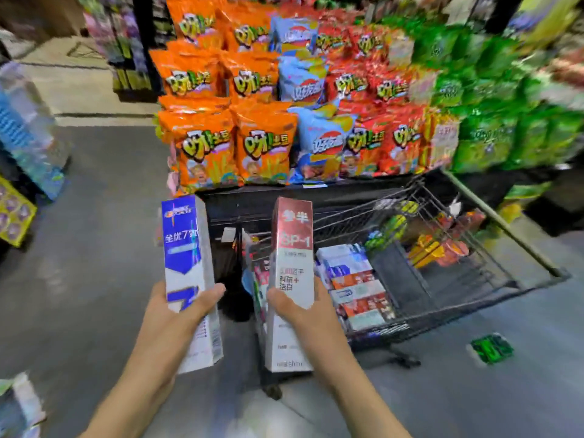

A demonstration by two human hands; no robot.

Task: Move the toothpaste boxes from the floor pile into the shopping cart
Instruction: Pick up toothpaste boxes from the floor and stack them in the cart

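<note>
The blue box (186, 263) stands upright in the left hand (177, 314), whose fingers and thumb wrap its lower half. Just beside it, not touching, the red box (292, 273) stands upright in the right hand (303, 314), gripped the same way near its middle. Both boxes are held in the air in front of the cart (493, 213), the red one overlapping the cart's near left corner in view.

Inside the cart, at its near left end, more boxes (354, 286) lie flat in a stack, blue, orange and white faces up. Further along the basket lie snack packs (433, 248) in yellow, red and green.

Behind the cart rises a display of chip bags (262, 90): orange on the left, light blue in the middle, red, then green on the right. A green packet (491, 347) lies on the grey floor (94, 216) just right of the cart. At the bottom left edge a blurred box (22, 403) shows.
</note>
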